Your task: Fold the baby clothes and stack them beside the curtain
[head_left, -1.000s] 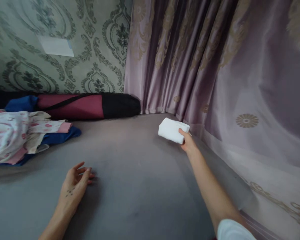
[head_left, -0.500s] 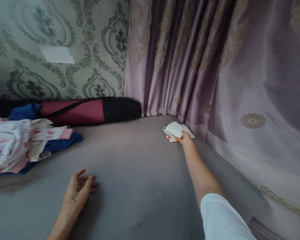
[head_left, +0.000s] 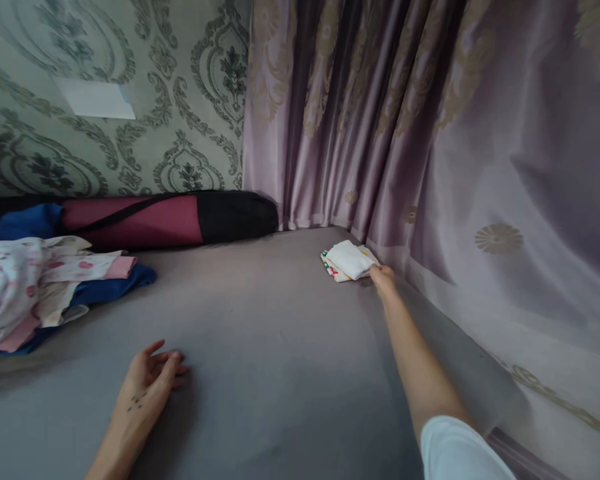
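Close to the curtain, a small stack of folded cloths lies on the grey sheet. On top is a folded white cloth point(head_left: 350, 259), over a light patterned folded cloth point(head_left: 327, 265) with red, green and yellow marks. My right hand point(head_left: 384, 277) is at the white cloth's right corner, fingers closed on its edge; the fingertips are partly hidden. My left hand point(head_left: 153, 380) hovers low over the sheet at lower left, empty, with loosely bent fingers apart. Nearest to it is a loose heap of clothes point(head_left: 15, 287), white with pink prints, along with blue garments point(head_left: 113, 285).
A long maroon and black bag point(head_left: 135, 221) lies along the patterned wall at the back. Mauve curtains point(head_left: 455, 167) hang down to the grey sheet point(head_left: 260, 347) on the right. A white sheet of paper point(head_left: 97, 99) is on the wall.
My right hand has shifted right, from over the white cloth to its right corner, which now reaches further right. My left hand keeps its pose. The view has turned slightly.
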`<state>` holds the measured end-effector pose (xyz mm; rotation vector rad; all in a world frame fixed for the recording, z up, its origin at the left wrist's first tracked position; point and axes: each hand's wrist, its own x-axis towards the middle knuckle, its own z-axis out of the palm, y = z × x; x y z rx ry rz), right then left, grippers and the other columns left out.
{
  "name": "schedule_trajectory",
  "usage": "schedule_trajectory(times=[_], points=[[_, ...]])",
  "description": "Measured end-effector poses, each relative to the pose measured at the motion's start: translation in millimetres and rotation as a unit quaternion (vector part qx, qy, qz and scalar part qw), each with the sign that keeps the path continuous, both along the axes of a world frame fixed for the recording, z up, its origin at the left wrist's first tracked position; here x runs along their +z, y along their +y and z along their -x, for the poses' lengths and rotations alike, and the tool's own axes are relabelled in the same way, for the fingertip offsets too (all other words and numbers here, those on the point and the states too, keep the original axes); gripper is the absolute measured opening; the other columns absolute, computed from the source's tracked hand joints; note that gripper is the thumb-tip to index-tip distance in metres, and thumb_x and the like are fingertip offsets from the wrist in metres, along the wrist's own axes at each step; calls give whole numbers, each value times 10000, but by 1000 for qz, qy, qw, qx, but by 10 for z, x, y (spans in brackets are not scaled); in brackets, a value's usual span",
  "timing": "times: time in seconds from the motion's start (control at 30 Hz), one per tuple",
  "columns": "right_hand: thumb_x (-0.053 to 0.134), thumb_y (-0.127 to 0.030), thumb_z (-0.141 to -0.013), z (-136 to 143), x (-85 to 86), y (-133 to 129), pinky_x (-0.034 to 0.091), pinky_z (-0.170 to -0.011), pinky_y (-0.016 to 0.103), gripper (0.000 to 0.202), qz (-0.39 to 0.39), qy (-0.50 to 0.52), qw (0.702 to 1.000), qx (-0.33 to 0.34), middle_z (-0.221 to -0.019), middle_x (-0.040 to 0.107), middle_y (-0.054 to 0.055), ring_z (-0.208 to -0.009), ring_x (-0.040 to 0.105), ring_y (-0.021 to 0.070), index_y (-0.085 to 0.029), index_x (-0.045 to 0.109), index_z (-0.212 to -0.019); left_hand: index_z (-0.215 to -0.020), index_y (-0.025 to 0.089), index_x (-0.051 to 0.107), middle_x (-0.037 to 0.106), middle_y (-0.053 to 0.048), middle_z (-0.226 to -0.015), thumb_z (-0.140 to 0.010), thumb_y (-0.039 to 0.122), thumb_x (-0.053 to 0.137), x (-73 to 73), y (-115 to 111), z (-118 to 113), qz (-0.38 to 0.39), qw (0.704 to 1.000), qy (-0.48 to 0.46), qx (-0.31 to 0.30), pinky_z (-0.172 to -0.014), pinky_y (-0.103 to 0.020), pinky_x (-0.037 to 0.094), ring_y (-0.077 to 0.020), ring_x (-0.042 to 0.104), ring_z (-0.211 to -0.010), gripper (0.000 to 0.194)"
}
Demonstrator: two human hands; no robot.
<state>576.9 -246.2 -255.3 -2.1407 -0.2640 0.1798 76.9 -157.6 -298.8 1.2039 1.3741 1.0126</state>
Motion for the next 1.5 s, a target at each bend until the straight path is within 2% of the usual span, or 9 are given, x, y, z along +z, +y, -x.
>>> schedule_trajectory(times=[0.13,0.27,0.37,0.73,0.93,1.03,1.23,1.37,1.5], points=[[369,-226,-901,138,24,32,243,-1120,468,470,47,-183,981,53,-1419,438,199,-1360,337,299,-94,474,-1340,-1072,205,511,636,-46,-817,-508,494,739,-25,18,11,-5,1000,-1,-7,-503,-327,542,-214,646,-629,673],[295,-265,-949,231,10,211,70,-1147,518,506,180,-410,871,201,-1523,316,136,-1426,181,275,-113,376,-1425,-1077,199,489,625,-40,-809,-515,500,729,-11,18,8,4,1000,6,-3,-498,-320,536,-208,645,-621,682],[288,-321,-963,218,0,361,30,-1142,533,527,212,-454,831,242,-1543,281,120,-1437,136,274,-124,345,-1449,-1092,190,481,623,-36,-809,-530,517,717,-4,9,6,4,1000,7,-1,-511,-325,542,-204,645,-621,692],[256,-350,-976,30,-260,567,133,-1129,530,515,341,-301,848,271,-1511,358,103,-1400,267,275,-172,383,-1442,-1094,174,475,620,-43,-817,-530,535,702,56,-27,-14,-4,1000,13,-9,-511,-327,532,-205,645,-623,707],[234,-332,-970,10,-167,538,172,-1119,548,523,339,-291,850,278,-1516,341,122,-1393,296,275,-166,377,-1445,-1096,169,474,599,-33,-813,-610,473,657,59,-35,-52,-4,1000,14,-14,-513,-308,514,-179,627,-600,602],[210,-340,-962,89,-188,537,114,-1125,576,543,281,-370,848,256,-1491,382,134,-1391,298,285,-124,408,-1420,-1087,163,484,584,-28,-804,-695,419,594,33,-58,-76,-21,999,35,-24,-516,-292,496,-163,608,-592,481],[195,-423,-924,590,-460,631,162,-1114,599,593,183,-395,837,331,-1479,403,125,-1369,347,289,-155,433,-1397,-1153,125,504,606,-51,-822,-840,278,457,-66,-9,-90,-106,985,127,-49,-628,-270,470,-134,571,-637,352],[163,-432,-920,1192,-647,686,177,-1118,595,618,167,-379,805,425,-1426,469,146,-1347,384,287,-123,472,-1357,-1048,136,610,624,-49,-827,-851,206,454,-66,22,-89,-124,967,214,-63,-717,-272,459,-141,579,-718,261],[128,-428,-934,1863,-699,715,192,-1121,585,624,163,-346,773,506,-1447,447,128,-1356,377,271,-137,446,-1385,-926,146,680,633,-75,-874,-854,171,445,-38,-1,-100,-159,945,276,-73,-765,-275,451,-159,588,-798,247]])
